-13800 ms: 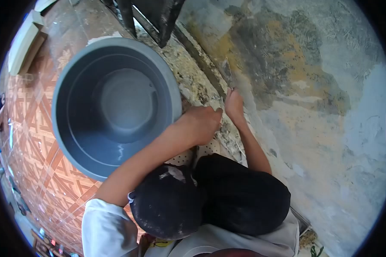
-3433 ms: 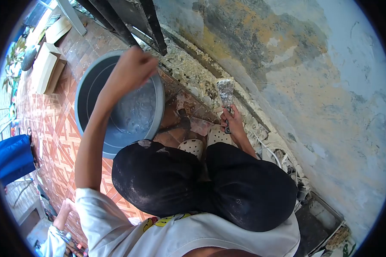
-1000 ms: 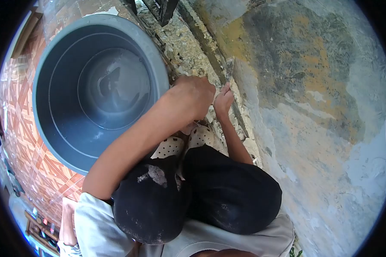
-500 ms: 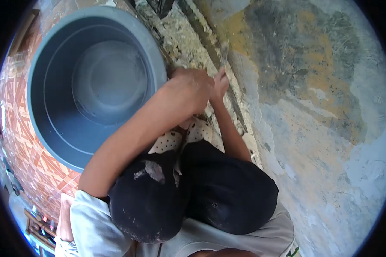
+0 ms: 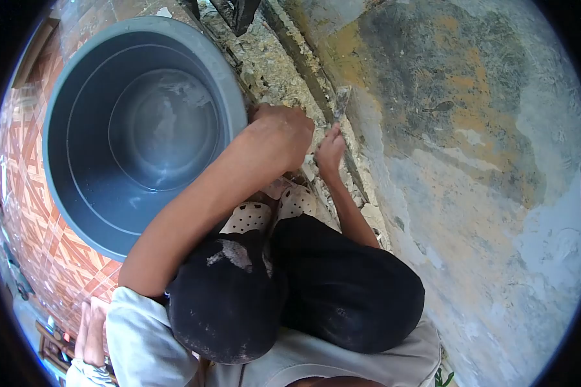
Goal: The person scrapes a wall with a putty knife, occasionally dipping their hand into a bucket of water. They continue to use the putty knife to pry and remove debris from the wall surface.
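My right hand point(image 5: 330, 151) is closed round the handle of a putty knife point(image 5: 342, 100). Its flat, greyish blade points away from me, against the foot of the wall along a rough groove. My left hand point(image 5: 283, 135) is bent over the broken strip of rubble point(image 5: 268, 68), just right of a big grey plastic tub point(image 5: 234, 90). Its back faces me and its fingers are mostly hidden below, so what they hold or touch does not show. Inside the tub, a shiny wet patch lies on the bottom.
A stained, patchy plaster wall point(image 5: 458, 129) fills the right side. My knees in black trousers point(image 5: 226, 309) and spotted light shoes point(image 5: 248, 218) are close below my hands. Orange patterned flooring point(image 5: 26, 187) lies left of the tub. Another person's leg point(image 5: 94, 329) shows at lower left.
My right hand has moved slightly towards me, and the putty knife's blade shows more broadly. My left hand has shifted a little left. The other person's legs are more in view.
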`<action>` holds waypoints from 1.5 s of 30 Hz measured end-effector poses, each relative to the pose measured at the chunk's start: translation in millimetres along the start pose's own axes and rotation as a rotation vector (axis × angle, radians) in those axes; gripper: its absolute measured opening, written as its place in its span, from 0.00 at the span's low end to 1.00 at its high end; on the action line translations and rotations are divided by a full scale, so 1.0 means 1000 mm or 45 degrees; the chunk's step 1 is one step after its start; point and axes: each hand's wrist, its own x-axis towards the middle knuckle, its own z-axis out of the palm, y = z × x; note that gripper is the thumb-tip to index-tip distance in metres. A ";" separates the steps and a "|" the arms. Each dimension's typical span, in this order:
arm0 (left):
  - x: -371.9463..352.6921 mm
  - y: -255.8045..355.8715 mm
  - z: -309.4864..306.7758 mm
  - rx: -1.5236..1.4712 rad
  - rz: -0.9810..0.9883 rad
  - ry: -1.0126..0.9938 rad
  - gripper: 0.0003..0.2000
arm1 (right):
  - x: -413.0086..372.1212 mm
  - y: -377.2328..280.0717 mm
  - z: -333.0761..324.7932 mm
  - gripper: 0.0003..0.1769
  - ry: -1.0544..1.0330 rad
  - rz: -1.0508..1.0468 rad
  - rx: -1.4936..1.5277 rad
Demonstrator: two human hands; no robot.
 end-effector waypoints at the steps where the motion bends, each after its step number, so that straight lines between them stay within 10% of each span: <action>1: 0.001 -0.001 -0.002 0.004 -0.008 -0.029 0.07 | -0.003 -0.008 0.009 0.29 0.073 -0.079 -0.199; 13: 0.003 0.001 -0.005 0.012 -0.029 -0.088 0.08 | 0.009 -0.039 0.002 0.32 0.144 -0.341 -0.574; 45: 0.002 -0.002 -0.004 -0.088 0.016 -0.076 0.08 | 0.026 -0.015 0.006 0.30 -0.002 0.190 -0.136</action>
